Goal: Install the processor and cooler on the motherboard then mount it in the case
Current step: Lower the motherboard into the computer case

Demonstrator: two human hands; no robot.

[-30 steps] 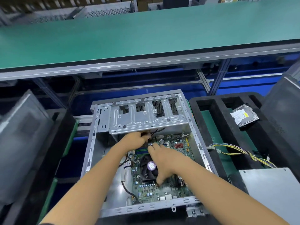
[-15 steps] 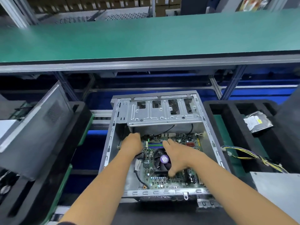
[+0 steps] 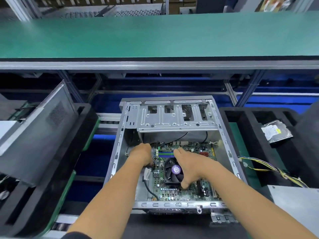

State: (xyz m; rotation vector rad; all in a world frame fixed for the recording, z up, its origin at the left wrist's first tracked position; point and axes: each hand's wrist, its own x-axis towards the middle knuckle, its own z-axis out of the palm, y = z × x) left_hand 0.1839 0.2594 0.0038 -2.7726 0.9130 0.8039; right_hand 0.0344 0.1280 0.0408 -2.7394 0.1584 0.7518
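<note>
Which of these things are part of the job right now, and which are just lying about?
In use:
case
motherboard
cooler fan
left hand
right hand

Lying about:
hard drive
loose wire bundle
green bench

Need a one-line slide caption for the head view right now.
Both hands, left hand and right hand, reach into the open case, over the motherboard beside its cooler fan.
</note>
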